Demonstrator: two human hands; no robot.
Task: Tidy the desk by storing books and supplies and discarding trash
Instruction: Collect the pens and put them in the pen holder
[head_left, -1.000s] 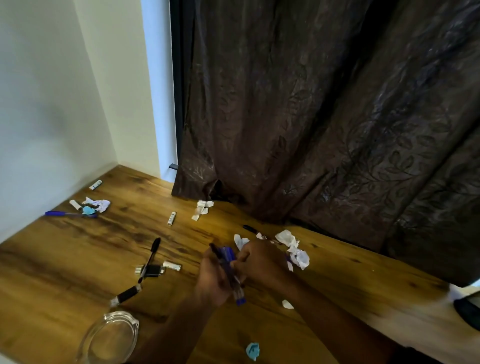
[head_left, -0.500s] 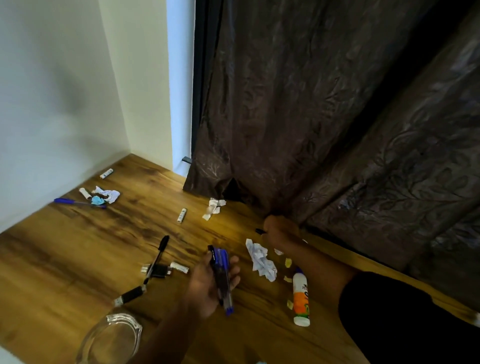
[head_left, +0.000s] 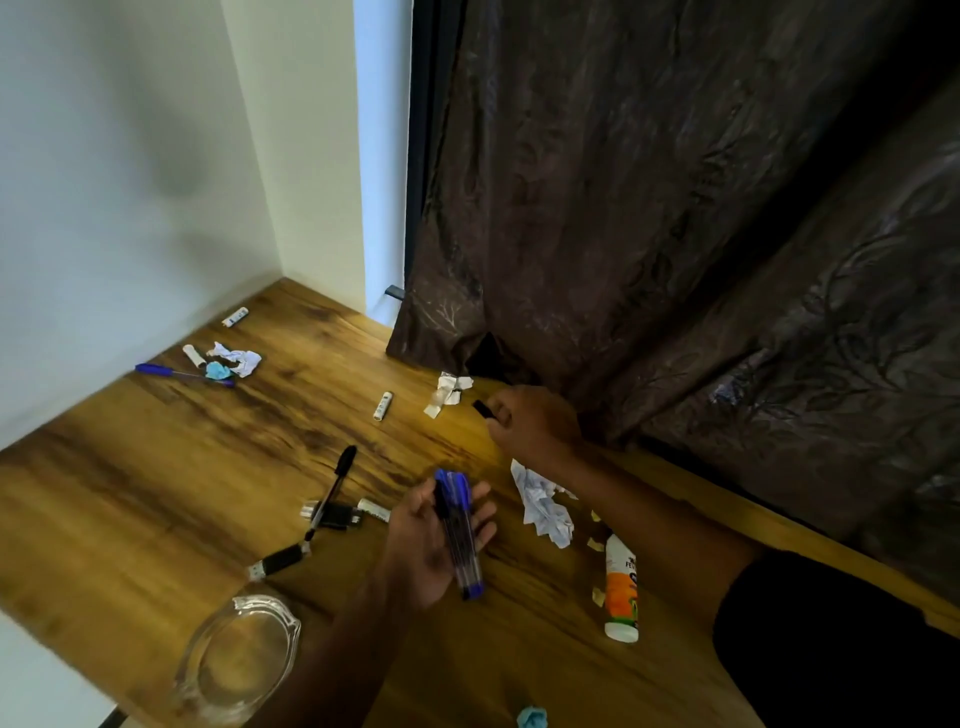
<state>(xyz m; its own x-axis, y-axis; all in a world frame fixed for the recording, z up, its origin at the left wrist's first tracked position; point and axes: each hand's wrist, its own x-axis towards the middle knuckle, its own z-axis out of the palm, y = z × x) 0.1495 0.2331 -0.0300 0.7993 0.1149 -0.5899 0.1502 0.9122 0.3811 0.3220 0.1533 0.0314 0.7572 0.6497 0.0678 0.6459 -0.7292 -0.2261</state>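
Observation:
My left hand (head_left: 426, 545) holds a bundle of blue-capped pens (head_left: 460, 525) above the wooden desk (head_left: 130, 493). My right hand (head_left: 535, 423) is near the curtain foot, closed on a small black pen (head_left: 483, 409) whose end sticks out to the left. A crumpled white paper (head_left: 543, 506) lies between the hands. A black pen (head_left: 332, 488) rests on a black USB stick (head_left: 337, 514), with a second USB stick (head_left: 278, 560) nearby. A blue pen (head_left: 176, 373), crumpled paper (head_left: 239, 358) and a teal scrap (head_left: 217, 370) lie far left.
A glue bottle (head_left: 621, 592) lies at the right by yellow scraps. A glass ashtray (head_left: 236, 657) sits at the front left edge. Small white tubes (head_left: 382, 406) and torn paper (head_left: 449, 392) lie mid-desk. A dark curtain (head_left: 649, 234) hangs behind; a teal scrap (head_left: 531, 718) lies at the front.
My right hand left the pen bundle, reached back to the curtain foot and closed on a black pen there. The left hand kept the bundle.

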